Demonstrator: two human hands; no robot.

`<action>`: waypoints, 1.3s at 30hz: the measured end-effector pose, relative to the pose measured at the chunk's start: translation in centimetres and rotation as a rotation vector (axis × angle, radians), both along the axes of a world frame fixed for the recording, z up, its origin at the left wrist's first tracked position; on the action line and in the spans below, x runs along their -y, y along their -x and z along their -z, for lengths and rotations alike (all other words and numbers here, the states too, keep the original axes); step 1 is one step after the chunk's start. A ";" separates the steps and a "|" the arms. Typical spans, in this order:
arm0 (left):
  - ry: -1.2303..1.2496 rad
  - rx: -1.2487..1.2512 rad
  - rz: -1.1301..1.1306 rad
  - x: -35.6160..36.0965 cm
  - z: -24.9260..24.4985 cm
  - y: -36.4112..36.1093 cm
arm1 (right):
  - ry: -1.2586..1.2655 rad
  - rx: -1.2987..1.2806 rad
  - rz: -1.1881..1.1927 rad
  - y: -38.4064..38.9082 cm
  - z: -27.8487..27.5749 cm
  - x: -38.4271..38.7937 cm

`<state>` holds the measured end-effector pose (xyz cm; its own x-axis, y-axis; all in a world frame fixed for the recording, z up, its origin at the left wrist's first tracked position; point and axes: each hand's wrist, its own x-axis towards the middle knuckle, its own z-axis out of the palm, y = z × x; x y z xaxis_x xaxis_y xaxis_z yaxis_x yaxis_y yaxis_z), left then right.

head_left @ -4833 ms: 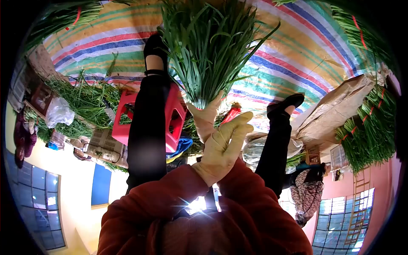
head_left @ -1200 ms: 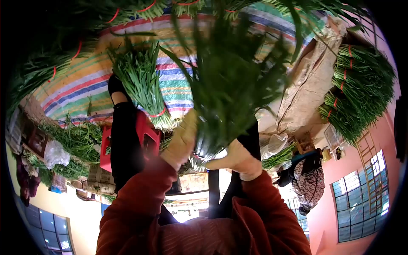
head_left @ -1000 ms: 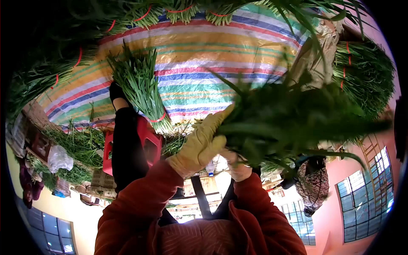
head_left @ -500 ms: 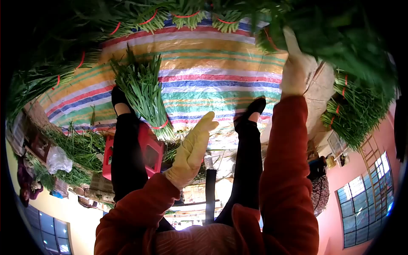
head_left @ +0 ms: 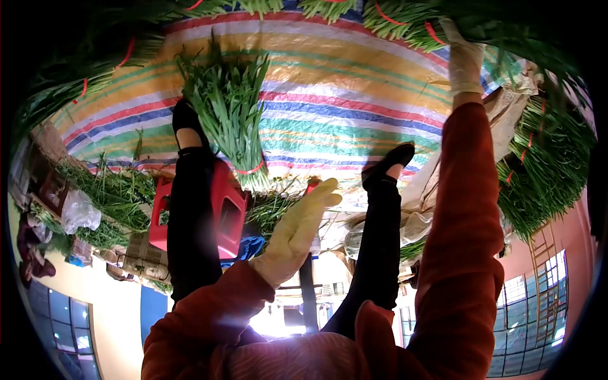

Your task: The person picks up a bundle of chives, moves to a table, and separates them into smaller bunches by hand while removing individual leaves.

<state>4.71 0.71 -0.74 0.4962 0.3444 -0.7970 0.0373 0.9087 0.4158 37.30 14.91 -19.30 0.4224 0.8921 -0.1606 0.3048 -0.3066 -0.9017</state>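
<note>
My left hand (head_left: 294, 231), in a pale glove, is held up in the lower middle with its fingers stretched out and nothing in it. At the upper right my right hand (head_left: 465, 63), also gloved, holds a red-banded bunch of greens (head_left: 421, 31); leaves hide part of its fingers. One leafy bunch (head_left: 228, 120) lies by my foot on the left, its red band and cut stalks toward me. Beneath it spreads a striped sheet (head_left: 342, 76). More banded bunches (head_left: 259, 5) line the sheet's far edge.
A red stool (head_left: 228, 212) stands beside my leg on the left. Loose greens (head_left: 114, 196) lie at the left, near a clear plastic bag (head_left: 81, 212). Banded bunches (head_left: 544, 164) are piled at the right, beyond some tan sacking (head_left: 500, 120). A ladder (head_left: 548, 278) leans near the windows.
My right hand has moved farther out and to the right. The greens at it were blurred and hung nearer; they now rest by the row. My left hand stays open. The view has shifted.
</note>
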 end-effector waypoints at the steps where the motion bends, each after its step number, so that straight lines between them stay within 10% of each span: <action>1: -0.073 0.003 0.048 1.6 0.8 0.6 | 0.065 0.013 -0.061 -0.5 -0.2 0.2; 7: -0.040 -0.143 -0.090 0.9 -0.3 1.2 | 0.329 -0.148 0.169 11.7 -5.0 12.2; 9: -0.034 -0.288 -0.228 -0.1 -0.5 1.7 | 0.768 0.203 -0.334 19.2 -2.4 18.3; 10: -0.035 -0.296 -0.227 -0.3 -0.6 2.0 | 0.665 -0.251 -0.179 24.1 -0.9 21.6; 14: -0.101 -0.284 -0.233 -0.6 -0.1 4.5 | 0.607 -0.421 -0.123 37.3 2.6 26.0; 17: -0.099 -0.378 -0.115 -0.7 0.0 6.1 | 0.883 -0.038 -0.023 41.5 2.6 24.2; 22: -0.039 -0.378 -0.125 -0.6 0.3 7.5 | 0.976 0.039 0.075 41.0 4.2 23.5; 25: -0.012 -0.408 -0.322 -0.8 0.5 6.8 | 0.764 -0.526 0.111 38.0 8.0 28.2; 34: 0.156 -0.716 -0.435 1.6 2.8 7.0 | 1.093 -1.377 -0.153 23.3 -8.6 22.9; 39: 0.565 -0.223 -0.463 1.4 1.8 3.3 | 1.039 -1.387 -0.108 20.6 -15.9 24.1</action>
<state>1.42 -0.67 -2.55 0.2067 -0.0120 -0.9783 -0.3707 0.9244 -0.0897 16.68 -9.15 -3.38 -0.5640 0.2031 -0.8004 -0.4054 -0.9125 0.0541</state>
